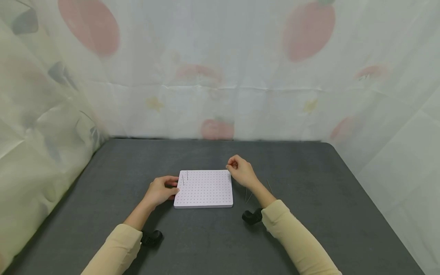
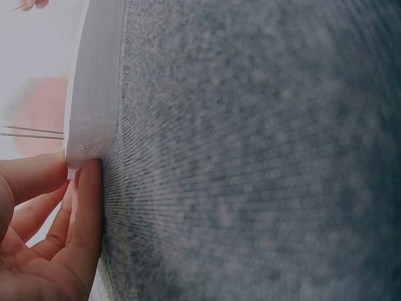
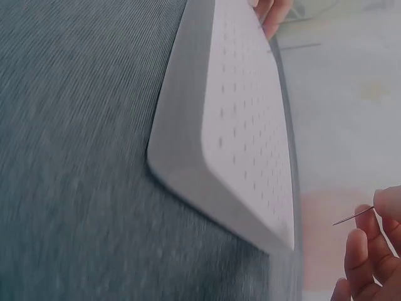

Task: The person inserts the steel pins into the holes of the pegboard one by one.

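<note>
A white pegboard (image 1: 206,193) with rows of small holes lies flat on the table. My left hand (image 1: 159,191) grips its left edge, thumb on the top face and fingers against the side. Two thin metal pins (image 2: 32,132) stand upright in the board near that hand. Above the board's far right corner, my right hand (image 1: 242,172) pinches another thin metal pin (image 3: 352,217) between thumb and forefinger. The tip of this pin sticks out, apart from the board; the rest is hidden by the fingers.
Several loose metal pins (image 1: 246,194) lie on the dark grey table (image 1: 199,244) right of the board, partly behind the right forearm. A black wrist camera (image 1: 252,217) sits at each cuff. A patterned curtain (image 1: 240,110) hangs behind the table and along its sides.
</note>
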`<state>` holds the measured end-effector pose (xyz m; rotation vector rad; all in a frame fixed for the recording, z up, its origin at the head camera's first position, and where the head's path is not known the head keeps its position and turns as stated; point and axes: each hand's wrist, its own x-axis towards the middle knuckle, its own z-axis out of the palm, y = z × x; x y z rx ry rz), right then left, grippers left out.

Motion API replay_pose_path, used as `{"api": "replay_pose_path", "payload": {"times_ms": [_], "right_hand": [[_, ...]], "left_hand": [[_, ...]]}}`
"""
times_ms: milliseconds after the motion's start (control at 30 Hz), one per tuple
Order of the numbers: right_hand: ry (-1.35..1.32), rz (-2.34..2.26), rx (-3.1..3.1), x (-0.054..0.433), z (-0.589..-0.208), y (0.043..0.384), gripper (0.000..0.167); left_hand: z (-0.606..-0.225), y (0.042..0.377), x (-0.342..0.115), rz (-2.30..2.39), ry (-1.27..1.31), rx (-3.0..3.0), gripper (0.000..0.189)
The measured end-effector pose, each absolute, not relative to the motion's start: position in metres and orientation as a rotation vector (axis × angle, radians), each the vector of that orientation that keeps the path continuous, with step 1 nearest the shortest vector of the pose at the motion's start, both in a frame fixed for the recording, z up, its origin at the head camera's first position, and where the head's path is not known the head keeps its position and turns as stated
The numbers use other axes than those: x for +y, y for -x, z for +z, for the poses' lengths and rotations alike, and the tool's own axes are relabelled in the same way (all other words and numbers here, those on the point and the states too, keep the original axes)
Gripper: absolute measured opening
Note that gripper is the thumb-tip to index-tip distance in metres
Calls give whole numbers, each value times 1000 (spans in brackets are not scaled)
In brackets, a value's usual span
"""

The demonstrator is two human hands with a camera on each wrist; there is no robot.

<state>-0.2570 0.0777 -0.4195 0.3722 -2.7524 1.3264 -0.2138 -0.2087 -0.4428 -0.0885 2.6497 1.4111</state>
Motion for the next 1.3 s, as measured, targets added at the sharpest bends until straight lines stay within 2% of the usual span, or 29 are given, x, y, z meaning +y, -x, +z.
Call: {"api": "replay_pose_path", "payload": {"times_ms": [1300], "right_hand": [[-591,1249,-2746,-8,-431,248,6]], "left_hand": [[-443,216,-210,1412,56,2647,44]]}}
